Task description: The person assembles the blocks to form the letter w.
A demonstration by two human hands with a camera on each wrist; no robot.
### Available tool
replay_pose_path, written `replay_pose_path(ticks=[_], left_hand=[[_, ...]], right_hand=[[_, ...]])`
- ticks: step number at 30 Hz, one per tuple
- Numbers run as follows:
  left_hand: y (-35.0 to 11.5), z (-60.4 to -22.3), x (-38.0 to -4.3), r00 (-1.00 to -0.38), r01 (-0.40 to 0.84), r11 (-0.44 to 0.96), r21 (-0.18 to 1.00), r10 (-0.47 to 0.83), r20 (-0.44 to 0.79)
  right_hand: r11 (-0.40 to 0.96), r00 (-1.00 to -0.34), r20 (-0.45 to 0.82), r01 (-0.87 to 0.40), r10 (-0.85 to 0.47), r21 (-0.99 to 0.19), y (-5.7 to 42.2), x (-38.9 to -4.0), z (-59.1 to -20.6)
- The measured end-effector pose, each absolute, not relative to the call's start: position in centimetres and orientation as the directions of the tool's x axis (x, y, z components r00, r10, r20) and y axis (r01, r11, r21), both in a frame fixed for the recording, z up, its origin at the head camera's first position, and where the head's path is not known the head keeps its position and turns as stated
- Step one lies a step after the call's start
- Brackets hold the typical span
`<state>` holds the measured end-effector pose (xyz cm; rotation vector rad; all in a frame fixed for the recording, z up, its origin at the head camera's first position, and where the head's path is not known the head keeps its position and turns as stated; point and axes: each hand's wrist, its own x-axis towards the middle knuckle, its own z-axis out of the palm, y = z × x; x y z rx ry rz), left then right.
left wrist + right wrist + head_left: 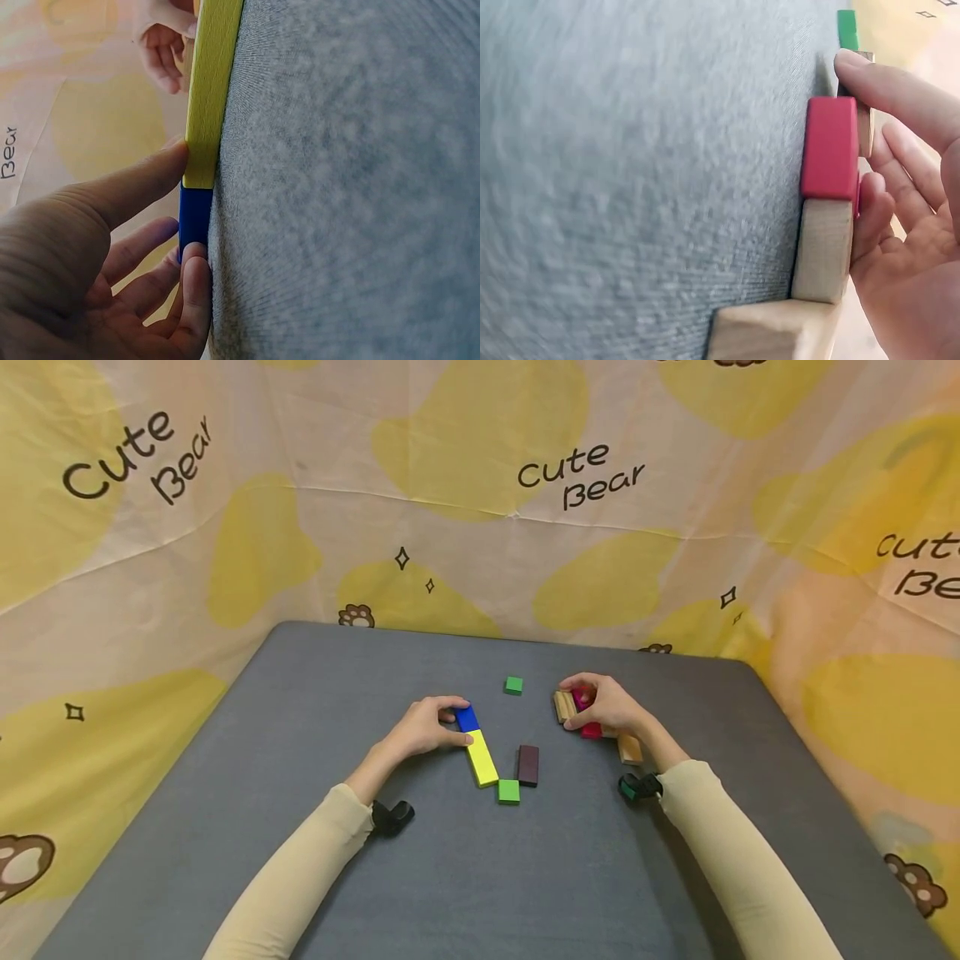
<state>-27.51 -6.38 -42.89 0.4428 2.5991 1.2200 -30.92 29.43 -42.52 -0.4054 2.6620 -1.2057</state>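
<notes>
Two blocks, blue point(467, 718) and yellow point(482, 759), lay end to end in a slanting bar on the grey tabletop point(450, 893), just left of its middle. Their joint looked closed in the left wrist view, the edges nearly in line. Left hand point(423, 724) spanned that joint: thumb against the yellow side, fingers curled about the blue end. Judged best practice: squeeze lightly along the bar's length, keep both pieces flat to the cloth, since a sideways thumb push could have kinked the join.

Near green block point(508, 792) sat at the yellow's near corner; contact could not be told. Dark brown block point(528, 765) lay close by on the right, an easy thing to knock.

Well apart from the left, right hand point(607, 702) pinched bare-wood piece point(564, 707) between thumb and fingers, end to end; whether one slat or two, unclear. Magenta block point(592, 731) stood tight beside it under the palm, tan block point(629, 749) beyond, by the wrist. Lifting straight up seemed safest there; dragging might have disturbed those neighbours.

Far green block point(513, 685) lay alone between the hands, farther back. Behind everything hung a printed yellow cloth point(480, 435).
</notes>
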Motion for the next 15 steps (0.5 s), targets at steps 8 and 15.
replay_pose_path(ticks=[8,15], left_hand=[[-6.6,-43.1,-27.6,-0.924,0.176,0.605,0.777,0.373,-0.08],[-6.5,-43.0,-27.6,-0.923,0.189,0.606,0.772,0.379,-0.071]], right_hand=[[0.577,-0.95,0.017,-0.203,-0.312,-0.791,28.5,-29.9,-42.5],[0.528,-0.955,0.056,-0.209,-0.291,-0.823,26.9,-27.6,-41.2]])
